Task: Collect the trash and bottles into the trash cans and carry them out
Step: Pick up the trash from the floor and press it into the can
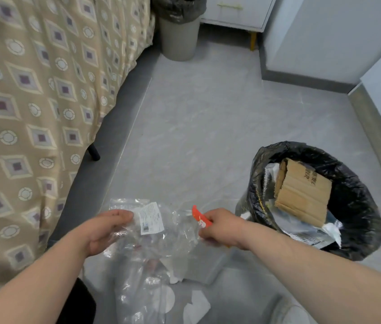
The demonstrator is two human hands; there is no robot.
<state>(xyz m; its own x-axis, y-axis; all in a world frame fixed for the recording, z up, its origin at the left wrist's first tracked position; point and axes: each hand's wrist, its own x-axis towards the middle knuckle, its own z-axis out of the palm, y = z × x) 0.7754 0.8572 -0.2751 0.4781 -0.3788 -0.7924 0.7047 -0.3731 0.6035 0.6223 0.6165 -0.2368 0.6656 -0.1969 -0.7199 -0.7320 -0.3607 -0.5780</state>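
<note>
Grip report: left hand [105,228] pinches one edge of the clear plastic bag [161,237], and right hand [222,226] curls round the other edge plus an orange wrapper [198,216], both held above the floor. Lined trash can [360,183] sits at 3 o'clock with cardboard [304,195] crowding its mouth. The light film could snag there and slide back out, or the wrapper could slip free. Paper scraps [196,307] at 6 o'clock run off-frame, and the bag's label is unreadable.

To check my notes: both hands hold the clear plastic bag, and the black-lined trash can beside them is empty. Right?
Not empty: the head view shows cardboard in the trash can; left hand and right hand hold the clear plastic bag.
</note>
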